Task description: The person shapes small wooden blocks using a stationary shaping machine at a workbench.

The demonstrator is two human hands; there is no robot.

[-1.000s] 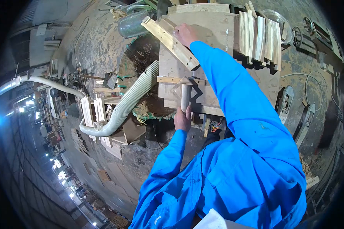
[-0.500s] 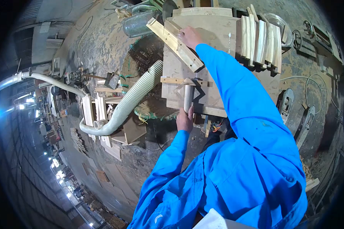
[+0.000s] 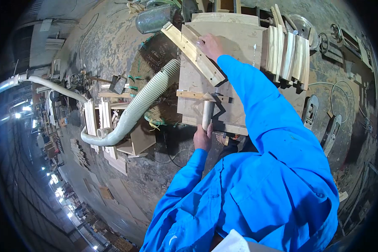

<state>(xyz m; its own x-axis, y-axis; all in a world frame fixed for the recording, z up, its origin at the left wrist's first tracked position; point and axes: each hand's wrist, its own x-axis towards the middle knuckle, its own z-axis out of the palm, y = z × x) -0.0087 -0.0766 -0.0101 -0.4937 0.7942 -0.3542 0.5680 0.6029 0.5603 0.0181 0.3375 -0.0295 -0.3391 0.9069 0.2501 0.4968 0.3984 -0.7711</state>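
My left hand [image 3: 203, 137] is closed round the lower end of a pale round bar [image 3: 207, 114]. The bar's upper end meets a small wooden piece beside a thin wooden strip [image 3: 190, 95] on the board-topped table [image 3: 235, 110]. Farther up, my right hand [image 3: 211, 45] lies against the edge of a long wooden piece [image 3: 193, 53], which sits at a slant across the table's left edge. Its fingers are bent over the wood, with the tips partly hidden. A dark angled shape lies right of the bar.
Curved wooden slats [image 3: 285, 54] stand in a row on the table's right. A ribbed white hose [image 3: 149, 94] runs into a large woven basket [image 3: 155, 63] at the left. Two metal tools [image 3: 311, 110] lie at the right. Wooden boards [image 3: 143, 138] stand lower left.
The view has shifted slightly, so the floor items at the left sit further left. Both hands keep their hold, and the slanted wood and the bar look nearly unchanged on the table.
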